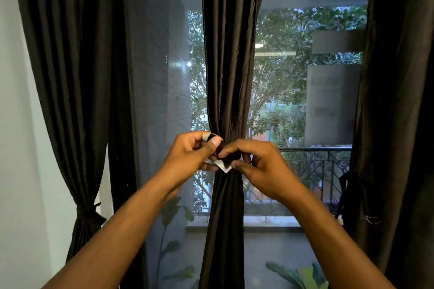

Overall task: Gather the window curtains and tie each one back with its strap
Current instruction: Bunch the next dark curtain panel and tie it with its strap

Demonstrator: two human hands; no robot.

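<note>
A dark brown middle curtain (229, 65) hangs in front of the window, gathered into a narrow bundle at hand height. A dark strap (226, 158) with white patches at its ends wraps that bundle. My left hand (190, 155) pinches one strap end between thumb and fingers at the bundle's left side. My right hand (260, 164) pinches the other end, where a white patch (224, 166) shows, at the front of the bundle. The left curtain (77, 77) is gathered and held by its own tie (90, 212) low down. The right curtain (399, 101) hangs at the frame's right edge.
A mesh screen (159, 77) covers the window behind the curtains. Outside are a balcony railing (317, 166), trees and a grey building. A pale wall (16, 148) stands on the left. Plant leaves (303, 274) show low on the right.
</note>
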